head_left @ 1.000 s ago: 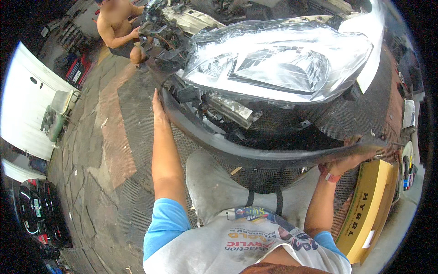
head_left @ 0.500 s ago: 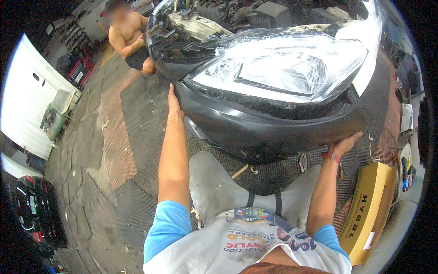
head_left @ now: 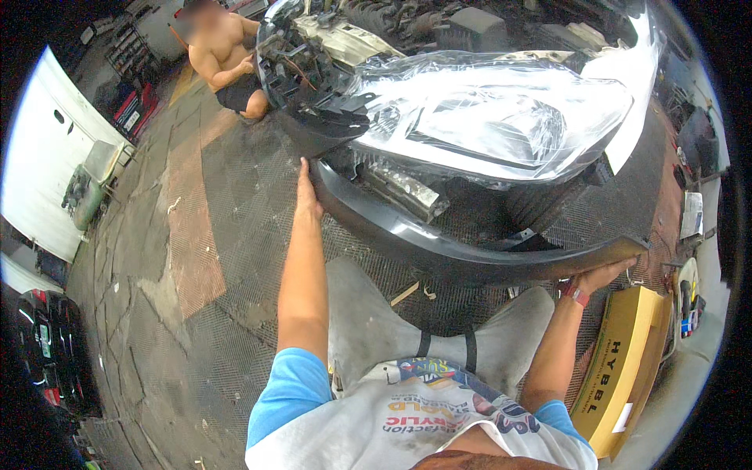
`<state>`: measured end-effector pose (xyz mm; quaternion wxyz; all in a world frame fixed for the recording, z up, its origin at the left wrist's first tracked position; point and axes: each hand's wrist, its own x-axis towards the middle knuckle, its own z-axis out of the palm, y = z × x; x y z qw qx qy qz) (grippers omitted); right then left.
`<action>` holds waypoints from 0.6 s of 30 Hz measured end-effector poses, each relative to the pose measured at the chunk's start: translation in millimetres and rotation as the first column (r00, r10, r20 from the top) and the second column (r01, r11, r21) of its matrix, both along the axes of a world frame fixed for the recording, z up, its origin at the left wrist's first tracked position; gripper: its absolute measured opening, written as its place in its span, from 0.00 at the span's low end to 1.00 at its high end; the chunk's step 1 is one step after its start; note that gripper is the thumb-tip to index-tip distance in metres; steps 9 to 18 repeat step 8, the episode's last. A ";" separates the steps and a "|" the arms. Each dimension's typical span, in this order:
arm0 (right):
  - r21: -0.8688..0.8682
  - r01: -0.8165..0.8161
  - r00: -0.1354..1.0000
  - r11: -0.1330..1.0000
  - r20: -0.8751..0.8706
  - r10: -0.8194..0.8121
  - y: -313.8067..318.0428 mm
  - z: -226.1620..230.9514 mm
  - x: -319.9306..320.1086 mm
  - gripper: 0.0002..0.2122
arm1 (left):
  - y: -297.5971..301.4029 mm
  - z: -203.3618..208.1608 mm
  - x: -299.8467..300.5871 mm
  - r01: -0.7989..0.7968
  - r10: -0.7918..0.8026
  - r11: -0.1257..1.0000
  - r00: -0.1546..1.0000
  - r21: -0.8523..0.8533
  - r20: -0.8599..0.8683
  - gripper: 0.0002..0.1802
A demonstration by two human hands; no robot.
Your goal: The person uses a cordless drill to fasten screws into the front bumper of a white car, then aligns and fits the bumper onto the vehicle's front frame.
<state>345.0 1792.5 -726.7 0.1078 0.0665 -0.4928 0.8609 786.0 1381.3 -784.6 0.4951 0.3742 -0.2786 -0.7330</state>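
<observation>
A black car bumper [head_left: 462, 258] curves across in front of me, held at its edges by both my hands. My left hand [head_left: 309, 189] grips its left side, fingers partly hidden behind the panel. At the right end, my right hand [head_left: 605, 276] supports the bumper from below, its fingers wrapped partly out of sight. Above the bumper sits a clear headlight [head_left: 493, 125] covered in plastic film. A gap between bumper and headlight shows a silvery metal beam [head_left: 407, 190] and a dark tyre [head_left: 540, 205]. The bumper's far left part stays joined near the car's front.
Another person [head_left: 223, 59] crouches at the far end of the bumper. A long cardboard box [head_left: 623, 364] stands close to my right forearm. Patterned mats [head_left: 251, 235] cover the floor. A white fender [head_left: 630, 102] adjoins the headlight, and a black car [head_left: 55, 352] is at left.
The bumper's right side has come down and away from the headlight, exposing the metal beam and tyre. My right hand has moved lower and slightly right with it.
</observation>
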 end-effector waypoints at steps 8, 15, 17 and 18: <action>0.078 -0.063 0.998 0.995 0.002 0.063 11.1 -0.6 -10.9 0.30 | 19.1 16.6 -0.2 0.095 -0.096 0.995 0.995 -0.030 -0.042 0.43; 0.078 -0.063 0.998 0.995 0.002 0.063 11.1 -0.6 -10.9 0.30 | 19.1 16.6 -0.2 0.095 -0.096 0.995 0.995 -0.030 -0.042 0.43; 0.078 -0.063 0.998 0.995 0.002 0.063 11.1 -0.6 -10.9 0.30 | 19.1 16.6 -0.2 0.095 -0.096 0.995 0.995 -0.030 -0.042 0.43; 0.078 -0.063 0.998 0.995 0.002 0.063 11.1 -0.6 -10.9 0.30 | 19.1 16.6 -0.2 0.095 -0.096 0.995 0.995 -0.030 -0.042 0.43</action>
